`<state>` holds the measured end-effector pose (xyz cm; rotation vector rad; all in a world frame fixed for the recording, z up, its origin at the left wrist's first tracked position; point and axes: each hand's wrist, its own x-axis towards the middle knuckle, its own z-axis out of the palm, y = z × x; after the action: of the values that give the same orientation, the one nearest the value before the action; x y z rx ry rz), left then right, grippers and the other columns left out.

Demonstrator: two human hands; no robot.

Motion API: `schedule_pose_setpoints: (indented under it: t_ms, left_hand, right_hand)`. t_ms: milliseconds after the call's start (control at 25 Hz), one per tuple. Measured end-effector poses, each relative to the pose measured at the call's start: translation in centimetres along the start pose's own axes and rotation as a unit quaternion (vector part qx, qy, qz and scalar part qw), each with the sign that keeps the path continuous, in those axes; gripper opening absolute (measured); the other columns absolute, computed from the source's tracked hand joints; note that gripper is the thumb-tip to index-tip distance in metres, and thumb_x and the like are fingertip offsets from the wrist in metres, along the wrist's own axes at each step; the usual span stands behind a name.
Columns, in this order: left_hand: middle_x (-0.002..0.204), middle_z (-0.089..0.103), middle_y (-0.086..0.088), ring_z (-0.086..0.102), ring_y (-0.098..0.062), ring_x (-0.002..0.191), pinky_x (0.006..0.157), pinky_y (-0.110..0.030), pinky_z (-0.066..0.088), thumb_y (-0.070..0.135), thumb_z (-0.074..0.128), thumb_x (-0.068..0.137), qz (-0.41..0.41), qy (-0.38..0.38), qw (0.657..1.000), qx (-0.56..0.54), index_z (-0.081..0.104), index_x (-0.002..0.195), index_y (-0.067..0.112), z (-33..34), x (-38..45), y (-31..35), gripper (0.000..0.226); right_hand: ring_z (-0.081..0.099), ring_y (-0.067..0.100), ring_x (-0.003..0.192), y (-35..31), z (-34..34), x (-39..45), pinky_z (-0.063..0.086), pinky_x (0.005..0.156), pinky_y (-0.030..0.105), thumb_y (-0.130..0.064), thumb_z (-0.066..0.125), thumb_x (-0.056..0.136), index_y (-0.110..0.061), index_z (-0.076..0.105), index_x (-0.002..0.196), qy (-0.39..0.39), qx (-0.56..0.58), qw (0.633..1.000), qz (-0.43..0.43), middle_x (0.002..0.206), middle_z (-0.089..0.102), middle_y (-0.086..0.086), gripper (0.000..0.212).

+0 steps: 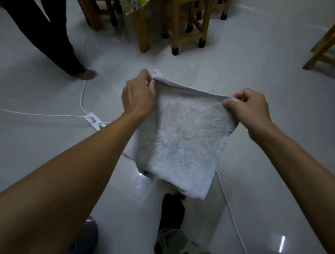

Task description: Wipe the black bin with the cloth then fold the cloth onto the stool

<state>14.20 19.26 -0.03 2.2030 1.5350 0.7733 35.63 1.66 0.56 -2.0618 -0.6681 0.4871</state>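
A pale grey terry cloth [179, 139] hangs spread in the air in front of me, over the white floor. My left hand [138, 94] pinches its upper left corner. My right hand [249, 109] pinches its upper right corner. The cloth's top edge is stretched between the two hands and its lower edge hangs free. A wooden stool [188, 22] stands at the back centre. No black bin shows in this view.
A white power strip [94, 120] with white cables lies on the floor to the left. Another person's dark-trousered leg and bare foot [88, 73] stand at the left. Wooden table legs [142, 27] are at the back, another wooden stool [329, 51] at the right. My own feet are below.
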Motion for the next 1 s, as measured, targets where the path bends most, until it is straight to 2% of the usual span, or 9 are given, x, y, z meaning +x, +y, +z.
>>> schedule_pose_setpoints:
  t_ms: [40,120,200,240,320,440,600,800,1000]
  left_hand:
    - [0.092,0.069,-0.005,0.066,-0.024,0.078,0.073,-0.039,0.059,0.03,0.058,0.099,0.0,-0.02,1.0,-0.019,0.059,0.106,0.022,0.6,0.2,-0.3,0.01]
    - [0.112,0.068,-0.001,0.068,-0.023,0.091,0.081,-0.039,0.058,0.03,0.061,0.097,0.017,-0.107,0.992,-0.06,0.048,0.131,0.027,1.2,-0.2,-0.5,0.036]
    - [0.146,0.051,-0.003,0.056,-0.028,0.126,0.103,-0.046,0.047,0.037,0.061,0.097,0.072,-0.188,0.979,-0.035,0.021,0.152,0.03,1.8,-1.9,-0.6,0.069]
    - [0.16,0.034,-0.004,0.038,-0.029,0.144,0.115,-0.049,0.034,0.042,0.056,0.098,0.108,-0.178,0.978,0.016,0.013,0.156,0.029,1.9,-3.1,-0.7,0.074]
    - [0.168,0.009,-0.003,0.009,-0.022,0.155,0.121,-0.047,0.016,0.05,0.04,0.102,0.165,-0.115,0.972,0.118,0.011,0.158,0.025,1.9,-5.8,-1.1,0.068]
    - [0.169,-0.002,0.001,-0.005,-0.019,0.155,0.123,-0.052,0.008,0.054,0.016,0.102,0.149,-0.172,0.959,0.17,0.009,0.159,0.03,1.9,-8.8,-2.0,0.063]
    - [0.169,-0.006,0.003,-0.01,-0.018,0.154,0.124,-0.05,0.0,0.054,0.009,0.099,0.132,-0.2,0.953,0.185,0.006,0.16,0.032,2.4,-9.4,-2.1,0.064]
    - [0.169,-0.002,-0.006,-0.003,-0.027,0.155,0.122,-0.054,0.007,0.045,0.021,0.105,0.088,-0.249,0.945,0.194,0.01,0.16,0.023,0.9,-9.5,-0.2,0.06]
    - [0.15,0.041,-0.008,0.043,-0.029,0.134,0.104,-0.049,0.035,0.044,0.04,0.099,0.063,-0.215,0.95,0.218,0.038,0.144,0.019,-5.8,-16.0,0.9,0.051]
  right_hand:
    - [0.06,0.012,0.076,0.1,0.4,0.2,0.043,0.067,0.024,-0.024,0.079,0.077,-0.019,0.073,0.091,0.014,0.008,1.0,0.017,0.077,0.062,-0.01,0.016]
    - [0.061,0.022,0.098,0.0,1.4,-0.2,0.045,0.078,0.029,-0.024,0.072,0.081,-0.019,0.067,0.104,0.073,-0.066,0.995,0.015,0.098,0.064,-0.002,0.025]
    - [0.053,0.033,0.114,-0.6,2.9,-2.1,0.043,0.092,0.039,-0.025,0.066,0.084,-0.018,0.059,0.119,0.144,-0.187,0.968,-0.087,0.121,0.057,0.009,0.036]
    - [0.051,0.035,0.119,-1.1,4.0,-3.5,0.042,0.097,0.043,-0.028,0.063,0.086,-0.017,0.058,0.123,0.152,-0.214,0.95,-0.168,0.127,0.055,0.012,0.039]
    - [0.046,0.036,0.134,-1.6,6.9,-5.8,0.037,0.11,0.048,-0.038,0.057,0.093,-0.016,0.055,0.136,0.083,-0.254,0.925,-0.27,0.144,0.051,0.013,0.048]
    - [0.008,0.033,0.157,-0.1,10.0,-7.3,0.009,0.125,0.056,-0.058,0.028,0.103,-0.027,0.031,0.158,-0.07,-0.362,0.906,-0.209,0.17,0.015,0.008,0.063]
    - [-0.011,0.026,0.157,1.5,10.2,-7.4,-0.006,0.125,0.054,-0.064,0.011,0.102,-0.035,0.013,0.162,-0.104,-0.378,0.901,-0.184,0.172,-0.005,0.001,0.067]
    - [-0.006,0.031,0.158,-0.5,9.3,-7.9,-0.004,0.124,0.055,-0.062,0.015,0.103,-0.031,0.011,0.163,-0.147,-0.397,0.893,-0.156,0.172,-0.003,0.006,0.067]
    - [0.047,0.037,0.133,-3.4,7.2,-15.4,0.04,0.106,0.049,-0.043,0.044,0.103,-0.017,0.043,0.147,-0.138,-0.399,0.879,-0.224,0.153,0.044,0.014,0.051]
